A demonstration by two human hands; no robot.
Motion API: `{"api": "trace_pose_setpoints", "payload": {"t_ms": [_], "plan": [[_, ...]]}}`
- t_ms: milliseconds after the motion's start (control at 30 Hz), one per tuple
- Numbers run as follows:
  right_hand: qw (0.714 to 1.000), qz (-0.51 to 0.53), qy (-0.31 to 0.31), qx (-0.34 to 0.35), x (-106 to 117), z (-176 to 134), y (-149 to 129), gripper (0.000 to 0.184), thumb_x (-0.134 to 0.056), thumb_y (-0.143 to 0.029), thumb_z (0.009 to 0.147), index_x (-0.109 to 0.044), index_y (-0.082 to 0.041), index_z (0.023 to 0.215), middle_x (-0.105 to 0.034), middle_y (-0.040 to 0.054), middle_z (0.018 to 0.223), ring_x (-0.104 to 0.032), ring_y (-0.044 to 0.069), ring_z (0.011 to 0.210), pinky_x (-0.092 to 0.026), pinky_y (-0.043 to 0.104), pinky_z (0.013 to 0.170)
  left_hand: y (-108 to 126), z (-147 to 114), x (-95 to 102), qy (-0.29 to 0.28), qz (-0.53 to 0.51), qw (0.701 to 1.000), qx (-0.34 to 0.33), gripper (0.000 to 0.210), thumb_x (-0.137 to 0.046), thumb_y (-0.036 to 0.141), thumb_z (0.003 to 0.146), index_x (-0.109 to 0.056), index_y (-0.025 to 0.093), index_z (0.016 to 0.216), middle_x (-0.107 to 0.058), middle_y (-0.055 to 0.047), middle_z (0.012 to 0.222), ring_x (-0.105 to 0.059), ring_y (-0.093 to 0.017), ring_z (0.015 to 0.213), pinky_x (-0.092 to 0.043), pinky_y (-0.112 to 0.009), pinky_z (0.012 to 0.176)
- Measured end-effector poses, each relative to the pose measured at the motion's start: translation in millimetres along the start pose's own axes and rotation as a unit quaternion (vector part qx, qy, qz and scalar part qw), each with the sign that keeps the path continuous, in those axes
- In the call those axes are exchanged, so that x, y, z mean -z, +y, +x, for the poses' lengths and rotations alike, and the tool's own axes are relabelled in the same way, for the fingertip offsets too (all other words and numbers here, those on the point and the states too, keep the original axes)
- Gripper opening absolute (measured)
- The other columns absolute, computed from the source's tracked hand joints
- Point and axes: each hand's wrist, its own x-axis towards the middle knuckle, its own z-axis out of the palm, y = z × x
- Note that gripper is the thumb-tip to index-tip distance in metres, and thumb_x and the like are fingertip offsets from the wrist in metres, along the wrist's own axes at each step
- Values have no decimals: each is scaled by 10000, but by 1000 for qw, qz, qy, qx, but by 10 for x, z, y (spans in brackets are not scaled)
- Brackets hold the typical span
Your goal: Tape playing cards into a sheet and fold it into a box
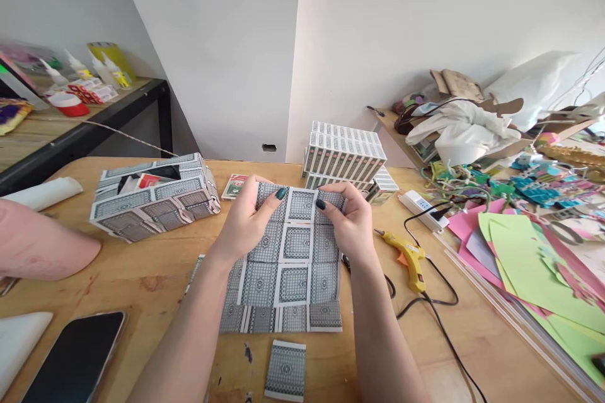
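Observation:
A panel of joined playing cards (297, 242), grey patterned backs facing me, is held up at its top edge by both hands. My left hand (249, 217) pinches the upper left corner, thumb on the front. On the upper right corner my right hand (347, 214) has the same kind of pinch. The panel's lower part reaches down over more joined cards (265, 320) lying on the table; whether they are one piece I cannot tell. Nearer to me, a single folded card (285, 370) lies apart on the wood.
A box covered in cards (155, 201) stands at the left. Stacked card packs (345, 151) are at the back. A yellow glue gun (409, 255) with its cord lies right of my arm, near a power strip (423, 209) and coloured paper (524, 264). A phone (75, 359) is front left.

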Motion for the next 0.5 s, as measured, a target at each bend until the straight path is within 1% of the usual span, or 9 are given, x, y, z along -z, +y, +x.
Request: {"api": "trace_pose_setpoints", "payload": {"t_ms": [200, 367, 433, 500], "plan": [[999, -26, 21, 4, -36, -10, 15, 182, -564, -134, 733, -615, -222, 885, -630, 11, 869, -584, 172, 829, -464, 312, 748, -5, 4, -18, 27, 32, 999, 4, 170, -484, 374, 875, -472, 207, 906, -547, -11, 866, -524, -160, 841, -415, -288, 752], [999, -36, 30, 15, -56, -17, 5, 193, -553, -136, 737, -618, -223, 896, -633, 17, 874, -588, 179, 841, -472, 323, 753, -8, 10, -50, 27, 1, 1000, 5, 179, -492, 382, 870, -479, 206, 903, -560, -11, 856, -540, -158, 830, -427, -284, 760], [998, -52, 36, 29, -51, -18, 0, 193, -548, -136, 739, -620, -222, 896, -634, 20, 885, -588, 182, 859, -472, 327, 763, -4, 13, -64, 39, 1, 999, 18, 191, -515, 386, 856, -496, 206, 919, -578, -17, 884, -551, -163, 859, -431, -287, 785], [996, -65, 43, 39, -35, -16, 1, 191, -548, -136, 740, -622, -222, 893, -634, 21, 891, -588, 184, 866, -472, 330, 766, -4, 15, -75, 39, -21, 998, 41, 227, -530, 403, 844, -519, 210, 964, -595, -25, 937, -566, -170, 896, -442, -294, 805]]}}
